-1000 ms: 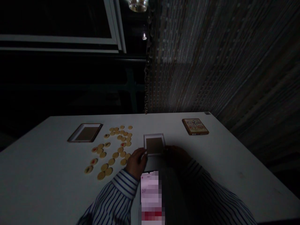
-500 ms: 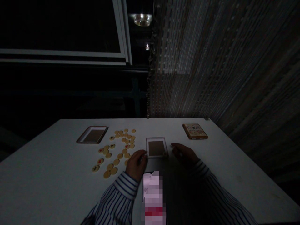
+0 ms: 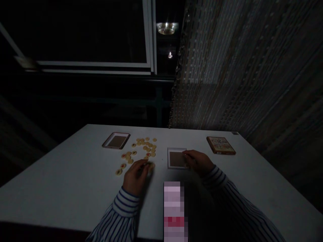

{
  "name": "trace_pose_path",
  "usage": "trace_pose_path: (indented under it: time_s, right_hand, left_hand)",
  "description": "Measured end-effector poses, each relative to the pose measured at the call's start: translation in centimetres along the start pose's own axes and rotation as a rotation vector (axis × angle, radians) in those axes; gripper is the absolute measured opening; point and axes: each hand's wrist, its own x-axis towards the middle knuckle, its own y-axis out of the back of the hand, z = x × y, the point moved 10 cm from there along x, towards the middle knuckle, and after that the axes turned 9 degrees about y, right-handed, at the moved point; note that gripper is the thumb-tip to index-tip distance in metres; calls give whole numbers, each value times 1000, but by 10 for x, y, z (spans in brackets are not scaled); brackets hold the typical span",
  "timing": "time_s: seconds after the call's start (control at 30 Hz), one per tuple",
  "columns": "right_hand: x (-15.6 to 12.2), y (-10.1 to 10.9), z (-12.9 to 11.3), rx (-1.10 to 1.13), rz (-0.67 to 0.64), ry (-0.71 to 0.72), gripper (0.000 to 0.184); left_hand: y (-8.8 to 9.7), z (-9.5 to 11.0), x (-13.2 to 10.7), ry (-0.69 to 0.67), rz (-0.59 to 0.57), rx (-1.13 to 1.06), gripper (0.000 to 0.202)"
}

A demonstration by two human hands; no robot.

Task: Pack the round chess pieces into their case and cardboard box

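Observation:
Round wooden Chinese chess pieces lie scattered on the white table, a few showing red or black characters. Low over the near part of them is my left hand, thumb and fingers curved with a gap between them. A pale piece lies just beyond its fingertips; others may be hidden below the hand. To the right, a shallow open box with a brownish bottom sits on the table. My right hand has its fingers over the right rim of this box, seemingly gripping it.
A second open tray stands at the back left, and a closed box with a printed top at the back right. A phone-like screen, blurred out, lies near the front. Behind the table hangs a string curtain. The room is dark.
My left hand has moved left from beside the open box to the pieces. My right hand has come in to the box's right rim. The camera view has turned slightly left.

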Motion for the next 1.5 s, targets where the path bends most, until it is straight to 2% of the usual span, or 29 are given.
trace_pose_path:
  time_s: [0.13,0.3,0.53,0.63,0.7,0.83,1.1,1.27,1.5]
  right_hand:
    - [17,-8,-19,-6,-67,48,29]
    - [38,-21,-47,-2,-162,98,31]
    - [61,-48,-87,-3,-300,163,31]
    - [67,-62,-104,-15,-360,215,31]
    - [70,-72,-113,-11,-391,244,31]
    - [75,-90,-125,-24,-429,270,30]
    - [84,-115,-139,-10,-447,316,29]
    - [88,-123,-146,-5,-457,334,29]
    - [88,-132,-151,-18,-472,370,29]
  left_hand:
    - [26,-14,-1,64,81,39,26]
    - [55,-41,-4,162,186,90,30]
    - [75,-75,-7,192,192,280,30]
    - [75,-85,-6,140,168,408,32]
    - [68,-94,-4,120,97,458,33]
    - [62,-115,0,152,64,566,39]
    - [49,-136,3,186,0,632,42]
    - [49,-144,1,180,28,635,40]
    - [52,-140,-1,170,108,641,33]
